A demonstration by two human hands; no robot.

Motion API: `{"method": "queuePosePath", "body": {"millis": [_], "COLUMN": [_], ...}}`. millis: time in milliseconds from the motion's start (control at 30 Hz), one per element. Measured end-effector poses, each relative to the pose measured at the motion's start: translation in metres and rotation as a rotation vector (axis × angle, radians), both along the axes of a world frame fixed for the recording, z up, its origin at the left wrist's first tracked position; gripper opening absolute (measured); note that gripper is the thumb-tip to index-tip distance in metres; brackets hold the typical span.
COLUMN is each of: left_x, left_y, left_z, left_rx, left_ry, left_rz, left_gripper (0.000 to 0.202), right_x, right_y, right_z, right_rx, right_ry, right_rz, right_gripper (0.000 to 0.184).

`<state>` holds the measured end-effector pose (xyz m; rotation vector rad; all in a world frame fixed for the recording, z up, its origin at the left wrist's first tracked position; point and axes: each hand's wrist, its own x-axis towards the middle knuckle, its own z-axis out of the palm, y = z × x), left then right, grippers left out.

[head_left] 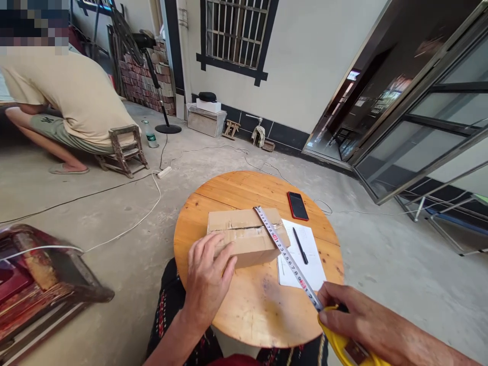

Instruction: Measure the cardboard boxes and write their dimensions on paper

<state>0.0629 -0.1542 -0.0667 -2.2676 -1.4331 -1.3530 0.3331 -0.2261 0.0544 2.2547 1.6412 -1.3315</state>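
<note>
A closed cardboard box (251,244) lies on a round wooden table (247,310). My left hand (209,272) holds the near left corner of this box, its fingers bent over the edge and its thumb by the front side. In my right hand (348,315) is a yellow tape measure (337,343), gripped at the table's right front edge. Its metal blade (287,256) stretches across the top of the box, with the end near the far edge. White paper (305,239) lies right of the box, with a black pen (300,246) on it.
A phone (297,205) in a red case lies at the table's far right. Someone in a beige shirt (84,91) sits on a small chair (127,147) at the left. Cables and a power strip (164,173) lie on the floor. A wooden chair (41,284) stands at the near left.
</note>
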Motion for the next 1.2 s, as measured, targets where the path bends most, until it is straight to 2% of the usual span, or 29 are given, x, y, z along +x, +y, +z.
{"method": "queuePosePath", "body": {"millis": [200,433,733,933,1000,1067,1200], "left_x": [0.008,0.008,0.008,0.007,0.005,0.002,-0.002], "left_y": [0.000,0.000,0.000,0.000,0.007,0.023,0.083], "left_z": [-0.004,-0.008,-0.007,-0.006,-0.002,0.005,0.014], "left_rx": [-0.011,-0.024,-0.032,-0.032,-0.042,-0.059,-0.122], "left_ry": [-0.061,-0.050,-0.060,-0.070,-0.075,-0.071,-0.090], "left_rz": [-0.007,0.003,-0.005,-0.011,-0.016,-0.016,0.025], "left_gripper": [0.018,0.018,0.018,0.018,0.017,0.016,0.019], "right_x": [-0.008,-0.017,-0.015,-0.015,-0.013,-0.011,-0.007], "right_y": [-0.005,-0.012,-0.011,-0.011,-0.013,-0.015,-0.015], "right_z": [0.001,-0.006,-0.011,-0.008,-0.009,-0.012,-0.024], "right_rx": [0.015,0.021,-0.009,0.050,0.069,0.072,0.131], "right_ry": [-0.054,0.026,0.060,0.076,0.113,0.167,0.197], "right_rz": [0.011,-0.042,-0.059,-0.049,-0.074,-0.102,-0.106], "right_gripper": [0.018,0.014,0.017,0.024,0.029,0.034,0.038]}}
